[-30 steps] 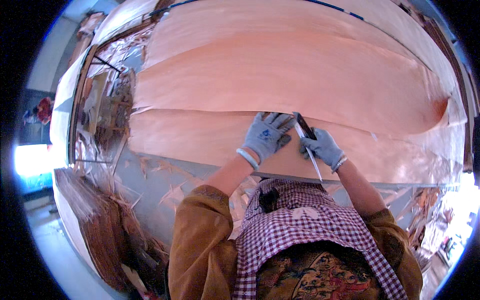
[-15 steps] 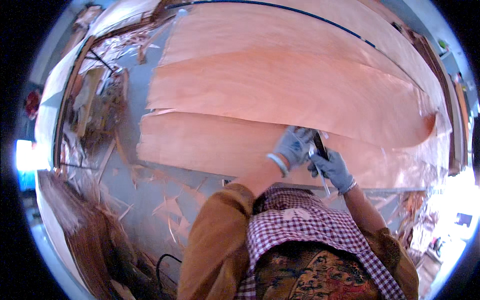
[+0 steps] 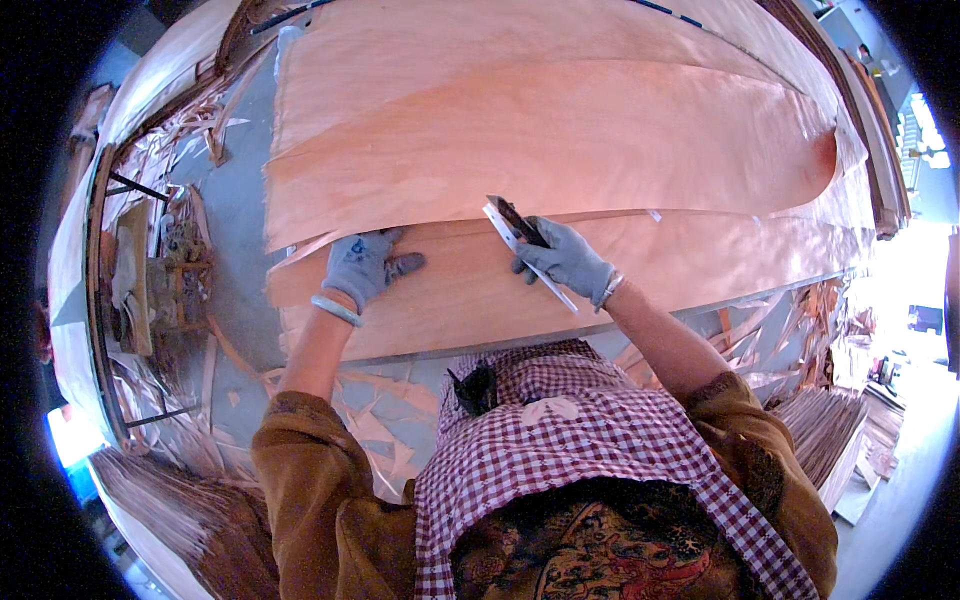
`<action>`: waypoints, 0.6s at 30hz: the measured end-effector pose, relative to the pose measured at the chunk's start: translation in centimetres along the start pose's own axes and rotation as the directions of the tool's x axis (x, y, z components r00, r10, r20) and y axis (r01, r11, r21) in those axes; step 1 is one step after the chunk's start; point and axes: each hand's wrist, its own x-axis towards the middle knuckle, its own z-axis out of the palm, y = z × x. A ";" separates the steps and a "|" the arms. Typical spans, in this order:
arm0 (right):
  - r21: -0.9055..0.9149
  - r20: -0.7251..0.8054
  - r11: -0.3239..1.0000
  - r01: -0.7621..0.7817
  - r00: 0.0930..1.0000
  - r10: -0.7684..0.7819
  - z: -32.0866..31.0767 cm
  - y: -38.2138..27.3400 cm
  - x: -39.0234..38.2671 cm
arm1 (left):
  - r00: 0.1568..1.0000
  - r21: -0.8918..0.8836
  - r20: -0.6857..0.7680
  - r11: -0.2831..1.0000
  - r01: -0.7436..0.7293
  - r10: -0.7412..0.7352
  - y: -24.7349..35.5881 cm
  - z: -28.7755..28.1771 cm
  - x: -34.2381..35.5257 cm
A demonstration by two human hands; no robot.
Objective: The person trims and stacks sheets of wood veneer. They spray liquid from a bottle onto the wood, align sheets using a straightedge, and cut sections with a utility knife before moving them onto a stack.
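My right hand [image 3: 568, 262], in a grey-blue glove, is closed around a dark, pointed knife [image 3: 517, 220]. A narrow white strip [image 3: 506, 228] lies along the knife and runs on below the hand. Over at the left, my gloved left hand [image 3: 358, 272] rests on the lower thin wood veneer sheet [image 3: 440, 310], thumb stretched out to the right. Its fingertips reach the edge of the upper veneer sheet [image 3: 480, 140], which overlaps the lower one and partly hides them.
Veneer scraps [image 3: 375, 405] litter the grey floor near me. Stacked veneer [image 3: 190, 520] stands at the lower left, with another stack [image 3: 825, 430] at the right. A dark thin rod [image 3: 665, 12] lies across the far sheets. The upper sheet curls up at its right end [image 3: 825, 165].
My left hand has moved left along the overlapping edge, away from the right hand. My right hand has shifted left and farther out, still gripping the knife and the white strip.
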 end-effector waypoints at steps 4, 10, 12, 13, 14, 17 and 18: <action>-0.023 0.015 0.996 -0.082 0.996 0.083 0.9 -1.1 0.4 | 0.999 0.002 0.024 0.999 0.043 -0.043 0.5 0.1 0.2; -0.203 0.083 0.968 -0.146 0.983 0.166 0.8 -0.1 2.6 | 0.998 0.061 -0.058 0.998 -0.002 0.005 0.9 -0.3 -0.2; -0.167 0.046 0.982 -0.083 0.995 0.092 0.8 0.2 2.4 | 0.992 0.081 -0.123 0.996 0.034 -0.023 1.8 0.3 -0.6; -0.150 0.025 0.987 -0.051 0.998 0.055 0.7 0.4 2.2 | 0.987 0.091 -0.155 0.995 0.051 -0.036 2.5 0.7 -0.7; -0.138 0.023 0.990 -0.039 0.999 0.043 0.8 0.4 2.2 | 0.983 0.075 -0.183 0.997 0.013 0.001 3.2 1.0 -0.8; -0.137 0.032 0.990 -0.017 0.999 0.021 1.0 0.0 1.9 | 0.963 0.014 -0.255 0.996 -0.086 0.086 6.1 1.9 -0.4; -0.162 0.044 0.987 -0.015 0.999 0.022 0.9 -0.3 1.9 | 0.957 -0.017 -0.273 0.994 -0.111 0.102 7.0 2.1 0.0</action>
